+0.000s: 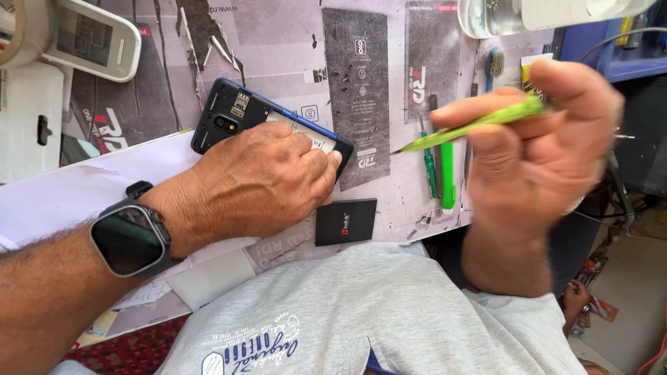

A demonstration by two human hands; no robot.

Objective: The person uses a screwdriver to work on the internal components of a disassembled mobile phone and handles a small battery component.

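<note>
Left hand [260, 184]: lies palm down on the blue phone [240, 114], fingers [316, 163] curled over its near right end and pressing it onto the counter [278, 42]; a dark smartwatch [130, 238] sits on the wrist.
Right hand [549, 139]: raised above the right side of the counter, fingers closed in a pinch around the green tool [472, 128].
Green tool: slim and pen-like, held nearly level, its pointed tip aimed left toward the phone but well apart from it; slightly blurred.
Blue phone: left of centre on the counter, back cover off, camera and card slots showing at its far left end, the open battery bay partly hidden under the left hand.
Black battery [346, 221]: flat rectangle lying just near of the phone, close to the left hand's fingertips, apart from the phone.
Screwdrivers [439, 173]: two green-handled ones lying side by side on the counter, under the raised tool.
Toothbrush [495, 64]: blue, at the far right of the counter.
White device [90, 38]: with a small screen, far left corner.
Counter surface: covered with worn grey printed sheets and a white paper [83, 187] under the left forearm.
</note>
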